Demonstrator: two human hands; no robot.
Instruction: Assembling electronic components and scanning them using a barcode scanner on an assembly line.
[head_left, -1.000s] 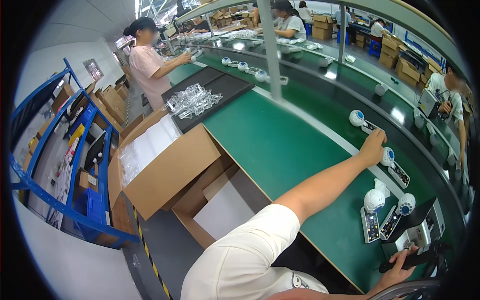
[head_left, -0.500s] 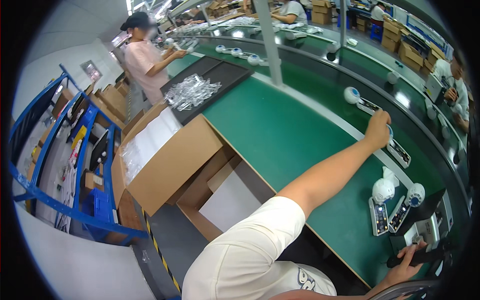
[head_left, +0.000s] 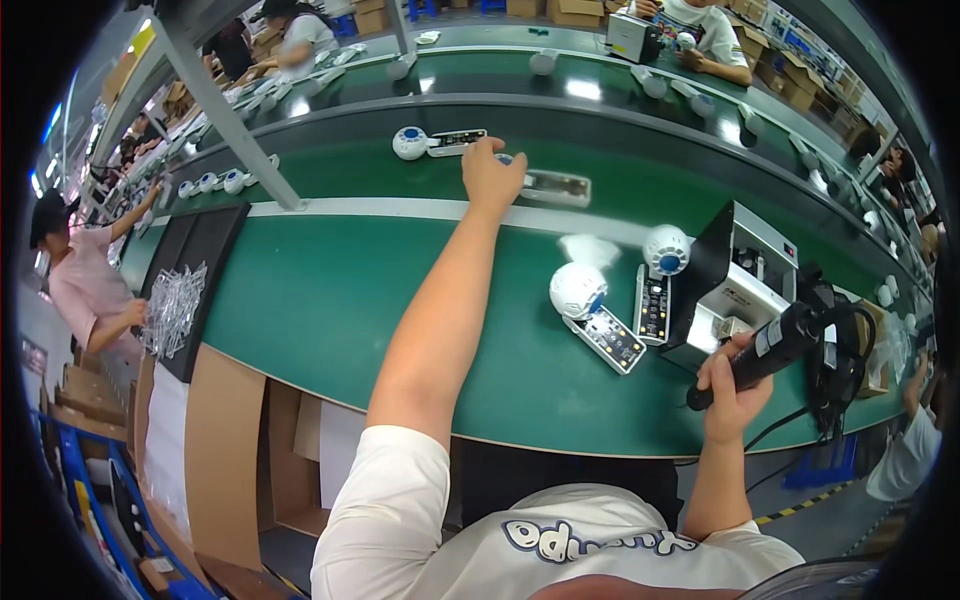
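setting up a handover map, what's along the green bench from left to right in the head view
Clear plastic pieces, left hand, nearest ball-headed white device, neighbouring ball-headed device, right hand gripping black corded tool, cardboard box

Open left, crowded right

Free to pass over bare table (head_left: 310, 290) between black tray (head_left: 205, 232) and left forearm (head_left: 430, 330). Blocked farther right by two ball-headed devices (head_left: 578, 290), boxy machine (head_left: 742, 292) and black handheld tool (head_left: 780, 345). Hemmed at upper left by slanting post (head_left: 225, 115).
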